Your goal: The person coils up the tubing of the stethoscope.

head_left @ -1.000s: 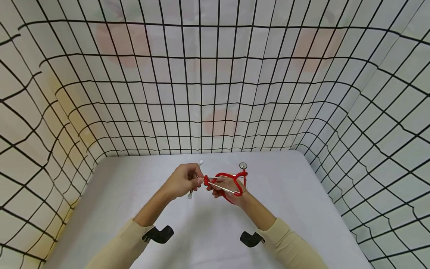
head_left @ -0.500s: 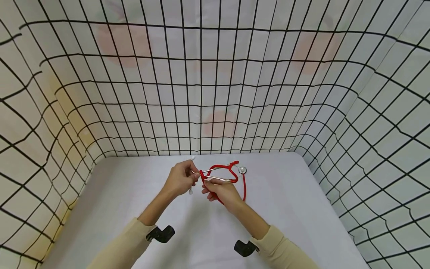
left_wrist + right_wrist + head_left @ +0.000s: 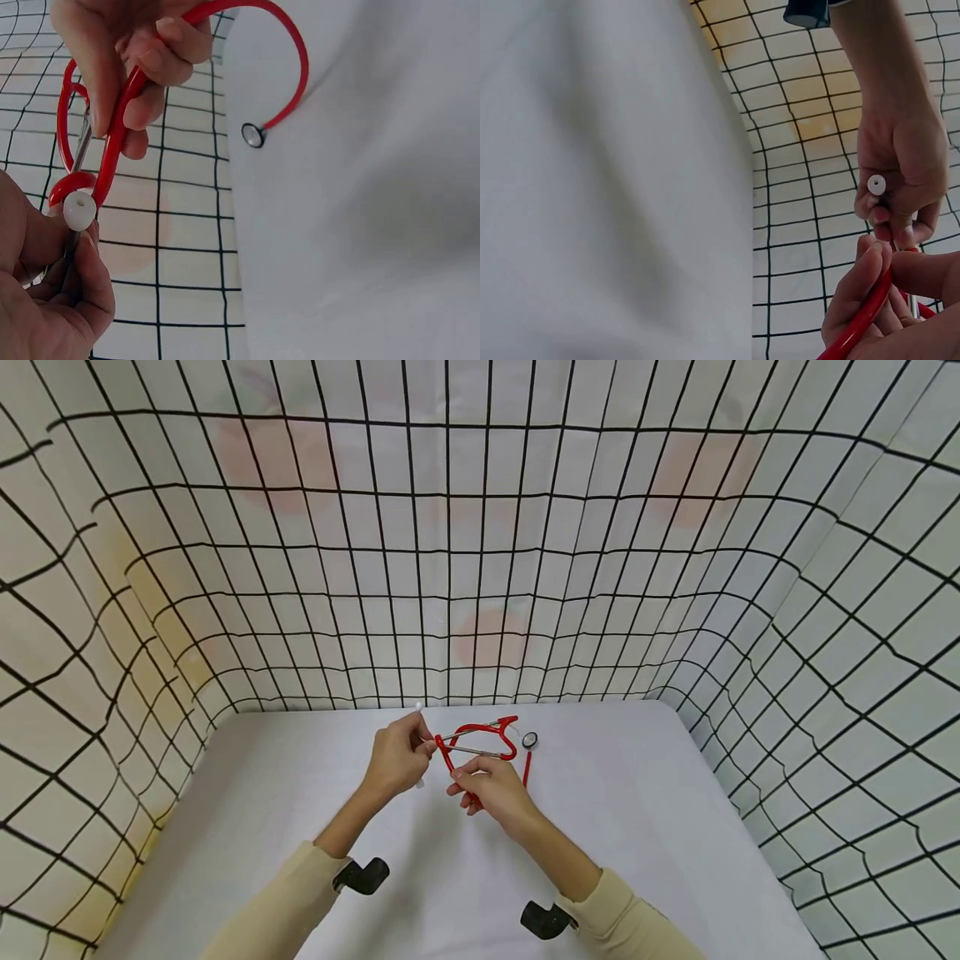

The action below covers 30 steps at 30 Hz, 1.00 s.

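A stethoscope with red tubing (image 3: pixel 468 727) is held up between both hands. My left hand (image 3: pixel 397 756) pinches its metal ear tubes close to the white ear tips (image 3: pixel 79 211). Beside those fingers, the red tube bends around the metal tubes. My right hand (image 3: pixel 497 792) grips the tube (image 3: pixel 116 142) between thumb and fingers, just right of that bend. From the right hand the tube curves away to the chest piece (image 3: pixel 530 741), a round silver disc with a dark rim. In the right wrist view, one ear tip (image 3: pixel 877 184) sticks out from the left hand.
A white tabletop (image 3: pixel 622 827) spreads under the hands. Black wire grid (image 3: pixel 480 568) stands at its back and sides, with pale cloth behind. Dark wrist cameras (image 3: pixel 547 920) sit at both sleeve cuffs.
The right hand has come out from behind the stethoscope to its near side, drawing the tube towards the person. The left hand and looped part have shifted slightly left. The chest piece has moved slightly left.
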Available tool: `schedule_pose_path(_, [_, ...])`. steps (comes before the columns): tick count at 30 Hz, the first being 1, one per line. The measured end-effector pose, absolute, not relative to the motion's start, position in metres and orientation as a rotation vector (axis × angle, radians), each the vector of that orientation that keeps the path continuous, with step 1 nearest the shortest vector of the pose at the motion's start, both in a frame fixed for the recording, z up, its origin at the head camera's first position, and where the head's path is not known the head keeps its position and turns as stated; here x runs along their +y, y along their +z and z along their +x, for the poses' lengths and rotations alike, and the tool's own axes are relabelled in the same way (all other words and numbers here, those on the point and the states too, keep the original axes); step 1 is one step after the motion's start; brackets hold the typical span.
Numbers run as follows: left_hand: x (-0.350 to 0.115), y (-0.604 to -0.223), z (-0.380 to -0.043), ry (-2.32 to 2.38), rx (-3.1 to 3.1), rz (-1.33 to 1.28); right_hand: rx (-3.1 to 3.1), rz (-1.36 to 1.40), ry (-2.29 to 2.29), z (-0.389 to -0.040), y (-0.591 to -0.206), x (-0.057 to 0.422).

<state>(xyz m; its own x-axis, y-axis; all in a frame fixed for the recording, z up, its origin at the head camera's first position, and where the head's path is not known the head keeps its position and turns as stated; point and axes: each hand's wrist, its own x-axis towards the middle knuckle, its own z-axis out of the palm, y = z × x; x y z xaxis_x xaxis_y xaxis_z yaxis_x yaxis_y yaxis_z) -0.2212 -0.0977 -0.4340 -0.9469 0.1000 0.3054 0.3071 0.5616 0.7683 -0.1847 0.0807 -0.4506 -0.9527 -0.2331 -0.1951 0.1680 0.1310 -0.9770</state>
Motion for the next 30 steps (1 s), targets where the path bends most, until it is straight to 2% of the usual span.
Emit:
schedule_pose_path(19, [-0.108,-0.44,-0.225,-1.147,-2.611,-0.382,2.462,-0.333,-1.484,-0.18,-0.431,0.097])
schedule_pose_path(30, [-0.117,-0.448,-0.222,-1.012,-2.728,-0.475,2.531,-0.518,-1.307,-0.185,-0.407,0.109])
